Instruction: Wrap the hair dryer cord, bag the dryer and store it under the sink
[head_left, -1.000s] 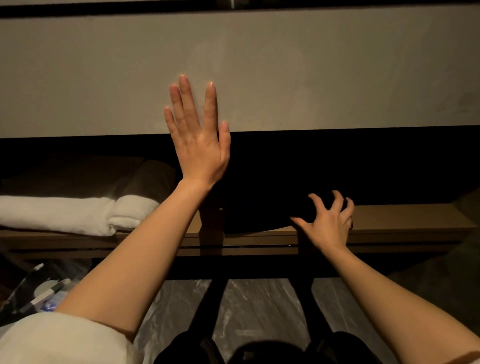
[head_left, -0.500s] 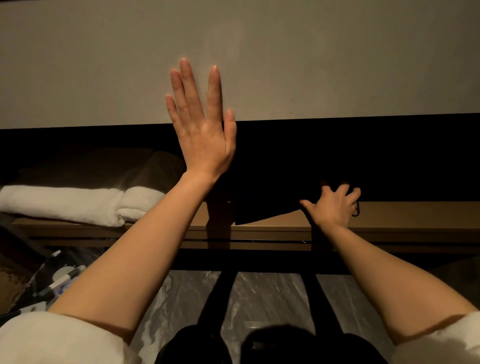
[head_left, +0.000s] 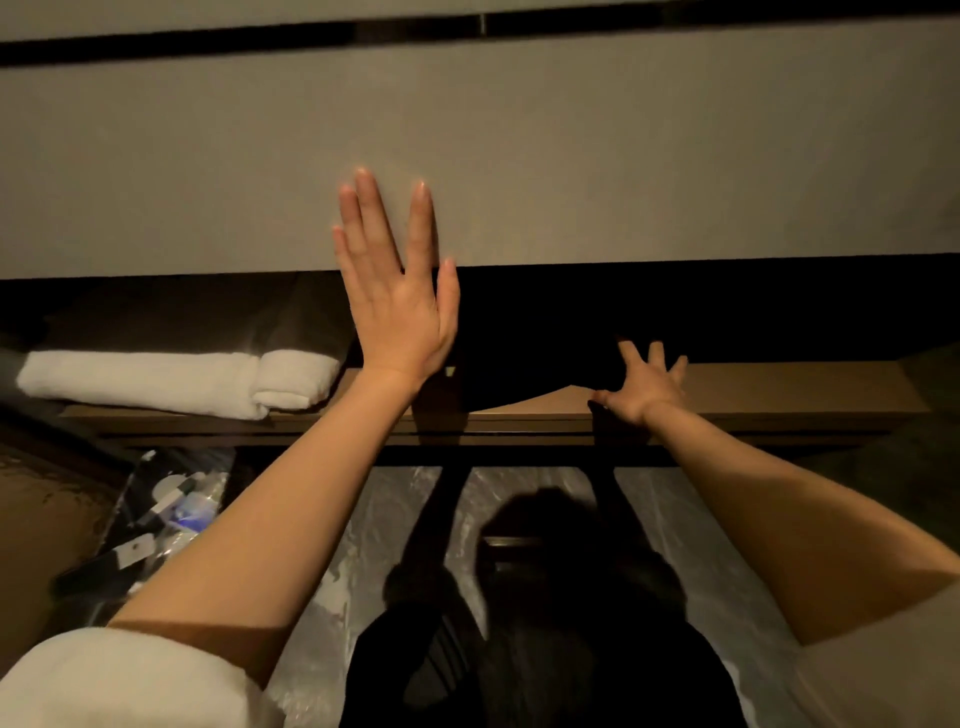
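Note:
A black bag (head_left: 530, 374) lies on the wooden shelf (head_left: 779, 384) under the counter, mostly lost in shadow; the hair dryer itself is not visible. My right hand (head_left: 644, 387) rests on the shelf at the bag's right edge, fingers spread and holding nothing. Whether its fingertips touch the bag I cannot tell. My left hand (head_left: 397, 291) is flat and open against the pale front panel of the counter (head_left: 623, 156), above and left of the bag.
A folded white towel (head_left: 171, 382) lies on the left part of the shelf. Below left, a clear bag of small toiletries (head_left: 166, 519) sits on the floor. Grey marble floor (head_left: 519, 499) and my dark-clothed knees are below.
My right hand has gone from curled over the bag's end to spread flat beside it on the shelf. My left hand stays pressed on the panel.

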